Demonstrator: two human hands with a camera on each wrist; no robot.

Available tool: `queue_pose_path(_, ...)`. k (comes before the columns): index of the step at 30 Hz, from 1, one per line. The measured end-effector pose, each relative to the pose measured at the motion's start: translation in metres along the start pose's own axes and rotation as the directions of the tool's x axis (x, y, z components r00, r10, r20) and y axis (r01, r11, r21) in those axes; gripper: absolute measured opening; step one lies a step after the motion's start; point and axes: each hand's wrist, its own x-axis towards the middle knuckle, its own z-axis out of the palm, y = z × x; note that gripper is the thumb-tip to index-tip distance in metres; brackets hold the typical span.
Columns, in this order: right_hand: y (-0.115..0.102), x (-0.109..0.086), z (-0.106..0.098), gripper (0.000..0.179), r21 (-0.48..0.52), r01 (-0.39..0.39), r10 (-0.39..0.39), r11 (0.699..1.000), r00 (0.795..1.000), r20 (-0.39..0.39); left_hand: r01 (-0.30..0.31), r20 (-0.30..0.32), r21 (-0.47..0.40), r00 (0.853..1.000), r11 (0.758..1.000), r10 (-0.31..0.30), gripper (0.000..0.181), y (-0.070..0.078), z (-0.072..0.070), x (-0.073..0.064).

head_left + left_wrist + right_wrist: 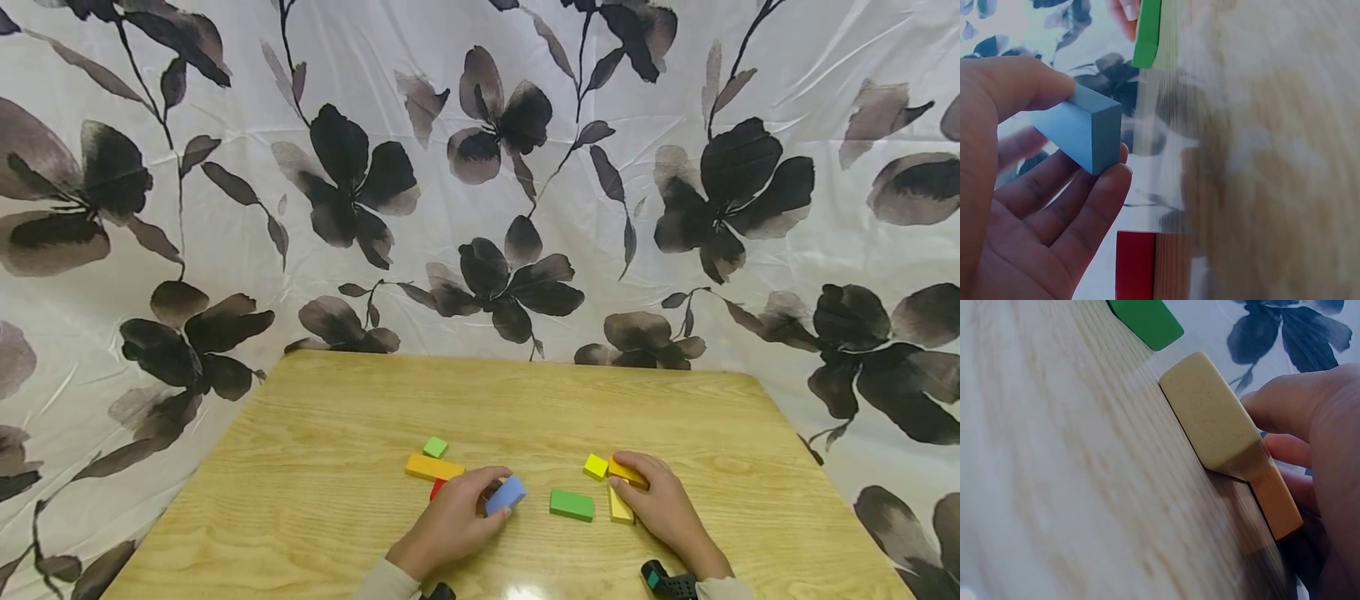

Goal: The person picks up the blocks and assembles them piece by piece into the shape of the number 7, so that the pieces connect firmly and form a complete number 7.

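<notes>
My left hand [457,518] pinches a blue block [506,495] between thumb and fingers, with the block tilted in the head view. In the left wrist view that blue block [1094,128] is clear of the tabletop. My right hand [663,504] has its fingers and thumb about an orange block [630,473]. The thumb lies by a pale yellow block [620,505], which touches the orange one. In the right wrist view the pale yellow block [1213,415] partly hides the orange block [1275,500]. A green block [572,505] lies between the hands.
A small yellow block [596,467] lies left of the orange one. On the left side are a light green block [435,447], a long orange block [433,467] and a red block [437,488] partly behind my left hand. Flowered cloth [495,250] hangs behind the wooden table [337,400].
</notes>
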Motion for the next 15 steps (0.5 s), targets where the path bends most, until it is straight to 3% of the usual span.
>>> queue_pose_path(7,-0.0013,-0.0014,0.0007,0.049,-0.008,-0.004,0.004,1.000,1.000,-0.001,-0.049,-0.006,-0.038,0.999,0.998,0.049,0.050,-0.0029,0.0002,-0.0038)
queue_pose_path(15,-0.0022,-0.0008,-0.0003,0.049,-0.009,-0.011,0.011,1.000,1.000,0.007,0.002,0.015,-0.145,1.000,0.989,0.000,0.045,-0.0070,-0.0015,-0.0050)
